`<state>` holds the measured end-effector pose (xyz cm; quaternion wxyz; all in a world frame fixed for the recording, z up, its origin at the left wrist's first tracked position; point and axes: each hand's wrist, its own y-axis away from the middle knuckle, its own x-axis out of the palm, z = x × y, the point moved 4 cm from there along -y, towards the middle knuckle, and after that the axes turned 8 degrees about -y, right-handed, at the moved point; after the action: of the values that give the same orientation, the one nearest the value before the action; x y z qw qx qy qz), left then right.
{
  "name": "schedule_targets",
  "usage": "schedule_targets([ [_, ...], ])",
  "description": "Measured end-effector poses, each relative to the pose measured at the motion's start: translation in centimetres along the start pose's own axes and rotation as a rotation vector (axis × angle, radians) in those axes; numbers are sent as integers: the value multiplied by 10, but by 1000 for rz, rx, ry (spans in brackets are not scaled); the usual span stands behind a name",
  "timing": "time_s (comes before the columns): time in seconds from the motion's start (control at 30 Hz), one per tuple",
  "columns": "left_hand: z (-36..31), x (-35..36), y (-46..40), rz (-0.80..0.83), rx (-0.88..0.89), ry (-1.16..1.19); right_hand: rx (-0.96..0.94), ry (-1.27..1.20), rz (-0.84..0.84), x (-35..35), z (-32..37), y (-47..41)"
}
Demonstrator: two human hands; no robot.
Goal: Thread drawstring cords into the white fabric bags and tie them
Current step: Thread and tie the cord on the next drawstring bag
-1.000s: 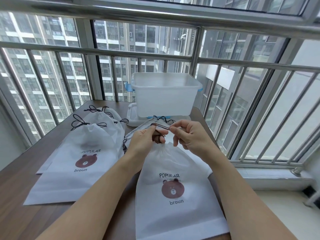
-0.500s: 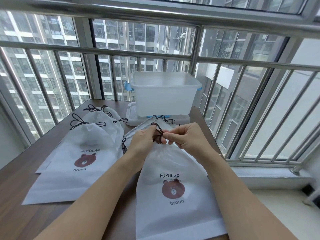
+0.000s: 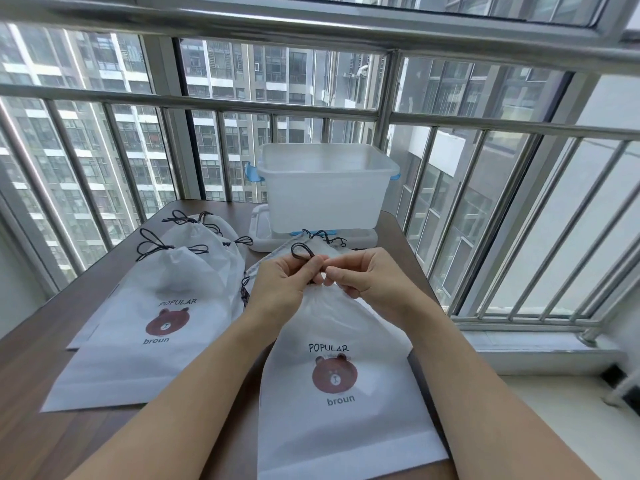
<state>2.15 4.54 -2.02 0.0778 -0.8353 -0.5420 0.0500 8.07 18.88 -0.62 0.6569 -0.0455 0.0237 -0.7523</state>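
You're working the cord (image 3: 302, 252) at the gathered neck of the front bag (image 3: 341, 379), which is lying flat on the counter (image 3: 41, 344) right in front of you. L hand (image 3: 284, 282) is pinching the cord w/ curled fingers, a dark loop standing up above the thumb; R hand (image 3: 367, 277) is pinching the cord end beside it, fingertips nearly touching the L ones. Vs. a sec ago the stretch of cord that was running taut between your hands is gone: R hand has been closing in on the L & the slack is now sitting as that one loop. Reads like you're mid-knot, forming the loop before passing the end thru, so tying isn't done yet on this bag. Done-looking bags (image 3: 145, 317) w/ tied cords are piling up to the left, more are lying behind your hands near the bin (image 3: 325, 188). Can't tell whether the end is already thru the loop; fingers are hiding it.
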Motion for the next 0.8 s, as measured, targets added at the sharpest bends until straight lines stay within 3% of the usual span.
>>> schedule_targets([
  [0.07, -2, 1, 1, 12, 30, -22, 25, 40, -28, -5, 1, 0],
  [0.2, -7, 6, 1, 70, 76, 1, 179, -40, -258, -20, 0, -2],
  [0.33, -11, 11, 5, 205, 115, 45, 411, -309, -66, -6, -5, 4],
  [0.47, -13, 16, 9, 302, 159, -2, 308, -496, -64, 2, -6, 4],
  [0.8, -4, 14, 1, 275, 188, -91, 126, -487, -187, -8, -1, -1],
])
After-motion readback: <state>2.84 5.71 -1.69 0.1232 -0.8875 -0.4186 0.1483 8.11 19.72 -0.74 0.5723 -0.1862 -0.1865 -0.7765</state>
